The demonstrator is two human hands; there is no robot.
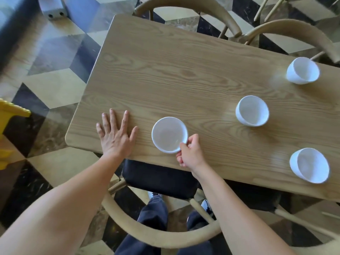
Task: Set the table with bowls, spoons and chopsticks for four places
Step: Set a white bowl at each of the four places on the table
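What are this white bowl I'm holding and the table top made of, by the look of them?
The white bowl, pinched at its rim by the right hand: smooth, plain, faint sheen, thin rim; probably glazed ceramic, possibly melamine. The table top: light wood or wood-look veneer, matte, shown by running grain lines and little glare.

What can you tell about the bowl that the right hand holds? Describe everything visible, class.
The bowl is round, plain white and smooth, perhaps glazed ceramic. It stands upright and empty on the wooden table, close to the near edge. The right hand pinches its rim on the near right side; nothing else touches it.
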